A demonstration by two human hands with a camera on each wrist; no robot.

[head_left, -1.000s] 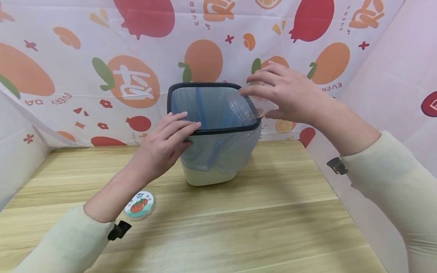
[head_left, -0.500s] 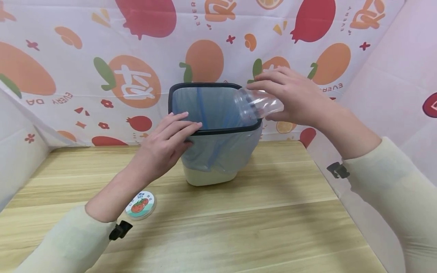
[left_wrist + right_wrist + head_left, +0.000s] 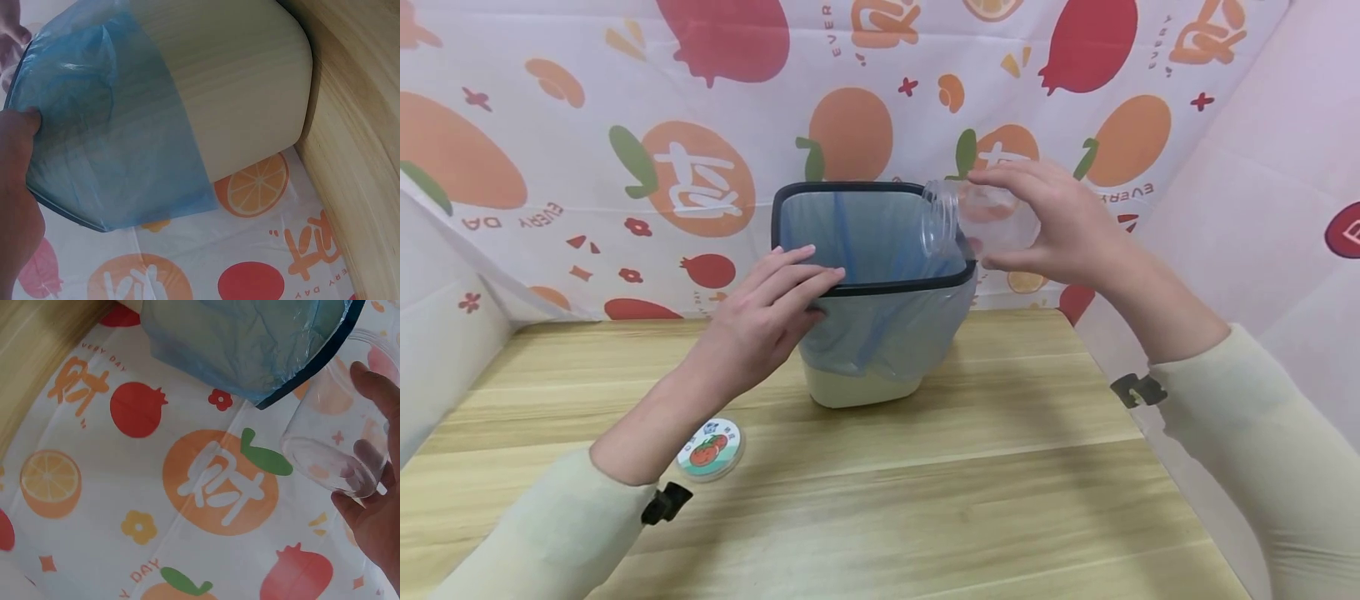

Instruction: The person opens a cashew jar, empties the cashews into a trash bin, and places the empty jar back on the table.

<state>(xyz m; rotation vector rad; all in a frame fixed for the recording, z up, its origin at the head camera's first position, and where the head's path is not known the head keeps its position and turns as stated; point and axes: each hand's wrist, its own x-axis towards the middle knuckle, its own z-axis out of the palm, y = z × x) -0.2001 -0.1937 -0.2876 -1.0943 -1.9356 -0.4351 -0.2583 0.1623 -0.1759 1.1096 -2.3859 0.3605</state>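
Observation:
A trash bin (image 3: pixel 861 390) lined with a translucent blue bag (image 3: pixel 887 333) stands on the table, its dark rim (image 3: pixel 887 288) facing up. My left hand (image 3: pixel 760 312) grips the rim at the near left, fingers over the edge and thumb (image 3: pixel 30 119) against the bag outside. My right hand (image 3: pixel 1063 221) holds a clear plastic jar (image 3: pixel 985 212) on its side. The jar's threaded mouth lies over the bin's right rim and points left into the opening. It looks empty in the right wrist view, where fingers and thumb wrap its base end. The bin's floor is hidden.
A round lid (image 3: pixel 709 450) with a tomato label lies on the wooden table (image 3: pixel 970 492), near the left forearm. Behind the bin hangs a fruit-printed cloth (image 3: pixel 760 100), and a pale side wall (image 3: pixel 1247 242) borders the table on the right.
My right hand has drawn the jar slightly right and turned it from mouth-down tilt to nearly level. The left hand stays on the rim, and bin and lid keep their places.

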